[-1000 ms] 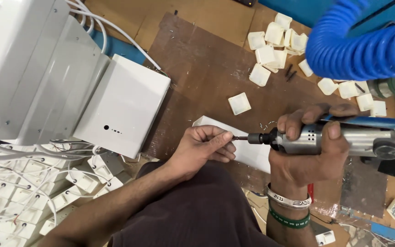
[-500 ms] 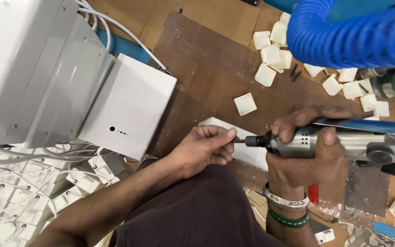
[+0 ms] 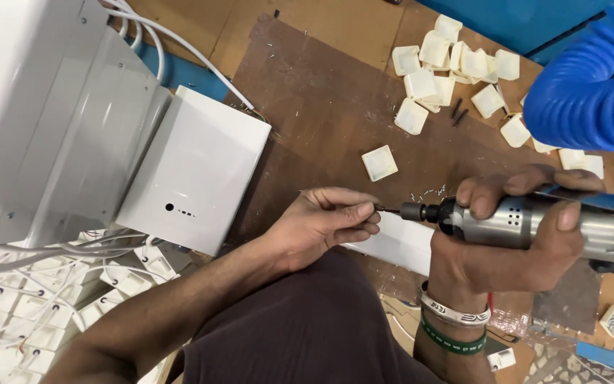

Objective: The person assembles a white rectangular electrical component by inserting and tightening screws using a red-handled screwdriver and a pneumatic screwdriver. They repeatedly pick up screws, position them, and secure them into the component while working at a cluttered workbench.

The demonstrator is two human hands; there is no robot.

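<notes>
Our right hand (image 3: 513,242) still grips the driver (image 3: 534,224); left fingers (image 3: 353,213) stay pinched at its tip. Only our view moved closer, so work's same, w/ white strip (image 3: 399,245) below.

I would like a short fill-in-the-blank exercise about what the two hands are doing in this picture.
1. The right hand grips a silver ____ tool.
2. The tool's tip meets the fingertips of the ____ hand.
3. A coiled hose at the upper right is ____ in colour.
4. Small white square parts lie on the brown ____.

Missing words: power; left; blue; board
</notes>
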